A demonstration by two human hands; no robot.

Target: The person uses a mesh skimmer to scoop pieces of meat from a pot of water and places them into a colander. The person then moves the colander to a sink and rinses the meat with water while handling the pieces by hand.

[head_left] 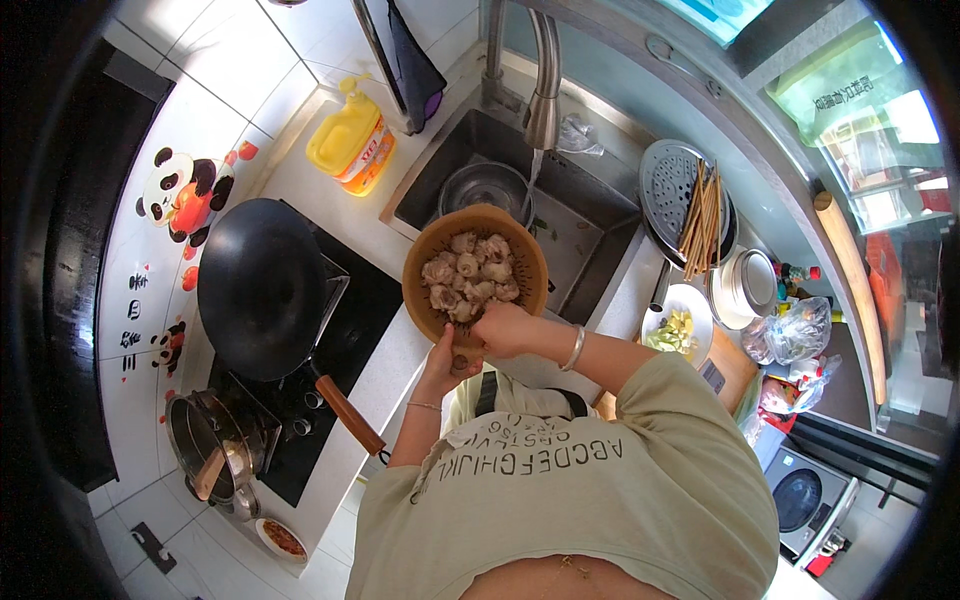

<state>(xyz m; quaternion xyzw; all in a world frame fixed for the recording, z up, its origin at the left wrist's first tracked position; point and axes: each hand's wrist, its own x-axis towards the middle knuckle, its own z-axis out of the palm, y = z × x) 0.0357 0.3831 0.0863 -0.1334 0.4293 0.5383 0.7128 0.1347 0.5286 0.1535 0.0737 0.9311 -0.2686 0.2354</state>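
Observation:
A brown plastic colander point(414, 262) full of pale chunks of meat point(468, 268) is held in front of me at the near edge of the sink. My left hand point(446, 366) is closed on its near rim, thumb up. Beside it, my right hand point(503, 331) is closed at the same rim, close against the meat; its fingertips are partly hidden. Behind the colander, a dark metal bowl point(487, 190) sits in the sink point(590, 265). A stream of water runs from the faucet point(543, 115) next to the bowl's right side.
On the left, a black wok point(262, 290) with a wooden handle tilts over the stove point(360, 270); a pot point(205, 445) stands nearer. A yellow jug point(352, 145) is left of the sink. Rightward are chopsticks point(702, 220) on a steamer plate point(665, 185) and a plate of chopped vegetables point(690, 300).

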